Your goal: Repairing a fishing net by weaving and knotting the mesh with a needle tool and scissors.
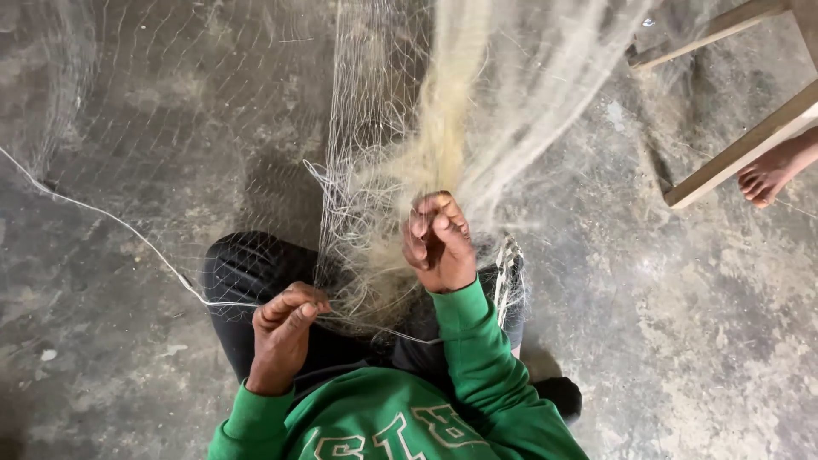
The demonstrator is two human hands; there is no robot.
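A pale, fine fishing net [443, 111] hangs in front of me and bunches over my lap. My right hand [439, 243] is raised and closed around a gathered strand of the net. Lower down, my left hand [285, 328] pinches a thin white cord [128, 230] that runs along the net's edge and off to the upper left. I wear a green sweatshirt and dark trousers, and I sit on the concrete floor [682, 341].
A wooden frame [741, 145] of light beams stands at the upper right. Another person's bare foot [767, 175] rests beside it. More net is spread thin over the floor at the upper left [170, 102].
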